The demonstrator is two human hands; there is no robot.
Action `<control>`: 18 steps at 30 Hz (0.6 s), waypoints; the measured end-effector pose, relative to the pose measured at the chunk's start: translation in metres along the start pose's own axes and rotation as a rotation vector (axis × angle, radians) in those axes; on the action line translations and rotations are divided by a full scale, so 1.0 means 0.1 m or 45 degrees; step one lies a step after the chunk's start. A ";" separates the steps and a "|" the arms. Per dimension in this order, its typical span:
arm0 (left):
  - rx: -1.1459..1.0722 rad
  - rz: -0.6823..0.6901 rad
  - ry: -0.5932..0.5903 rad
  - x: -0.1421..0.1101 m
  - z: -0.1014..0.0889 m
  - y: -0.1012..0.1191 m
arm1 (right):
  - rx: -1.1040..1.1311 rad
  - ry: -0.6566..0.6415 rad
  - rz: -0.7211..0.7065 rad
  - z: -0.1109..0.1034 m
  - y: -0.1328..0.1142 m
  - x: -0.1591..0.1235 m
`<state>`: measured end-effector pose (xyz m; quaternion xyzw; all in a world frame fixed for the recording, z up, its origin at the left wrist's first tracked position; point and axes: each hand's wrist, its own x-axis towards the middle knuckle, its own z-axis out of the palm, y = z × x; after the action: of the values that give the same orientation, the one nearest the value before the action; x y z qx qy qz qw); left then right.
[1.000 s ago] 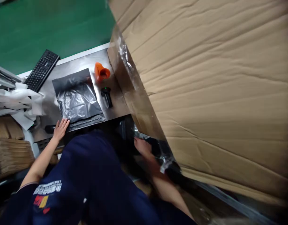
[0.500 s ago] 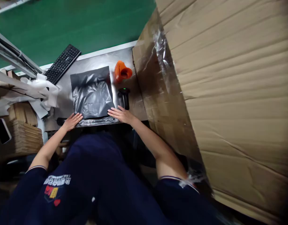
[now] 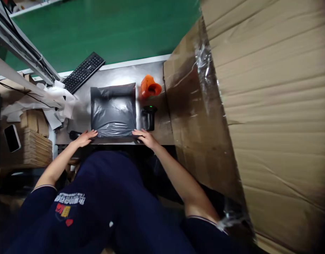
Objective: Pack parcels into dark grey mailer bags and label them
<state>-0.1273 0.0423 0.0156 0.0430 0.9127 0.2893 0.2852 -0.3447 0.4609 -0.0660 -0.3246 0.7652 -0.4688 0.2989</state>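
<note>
A grey plastic mailer bag (image 3: pixel 113 109) lies flat on the metal table (image 3: pixel 117 72). My left hand (image 3: pixel 84 137) rests with fingers spread at the bag's near left corner. At its near right corner my right hand (image 3: pixel 145 137) presses down, fingers apart, on the bag's near edge. Just right of the bag stands a black handheld scanner (image 3: pixel 148 118) with a green light. Behind the scanner sits an orange tape dispenser (image 3: pixel 149 87).
A big cardboard box (image 3: pixel 258 106) with clear tape fills the right side and borders the table. A black keyboard (image 3: pixel 83 71) lies at the far left, crumpled white paper (image 3: pixel 55 106) beside it. Stacked flat cartons (image 3: pixel 35 144) and a phone (image 3: pixel 12 137) sit lower left. The floor is green.
My right hand came up from beside the box to the bag's near right corner. The bag's open flap at the near edge is now folded over. The view shifted right.
</note>
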 end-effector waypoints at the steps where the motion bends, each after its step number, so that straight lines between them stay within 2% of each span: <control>1: -0.022 -0.012 0.045 0.00 0.02 0.02 | 0.021 0.041 0.014 0.00 -0.02 0.01; 6: -0.190 0.025 0.479 0.04 0.26 0.09 | 0.147 0.314 0.065 0.13 -0.14 -0.03; 9: -0.232 -0.006 0.616 0.05 0.36 0.09 | 0.226 0.476 0.168 0.23 -0.15 -0.05; 11: -0.150 -0.034 0.594 0.02 0.35 0.10 | 0.247 0.549 0.214 0.28 -0.13 -0.06; 16: 0.238 0.079 0.301 -0.08 0.17 0.17 | 0.292 0.620 0.280 0.32 -0.10 -0.07; 18: 0.291 0.060 0.272 -0.11 0.13 0.19 | 0.307 0.614 0.286 0.32 -0.11 -0.08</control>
<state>-0.1127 0.0617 0.0229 0.0657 0.9637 0.1929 0.1727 -0.3134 0.4466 -0.0672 -0.0791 0.7841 -0.5840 0.1947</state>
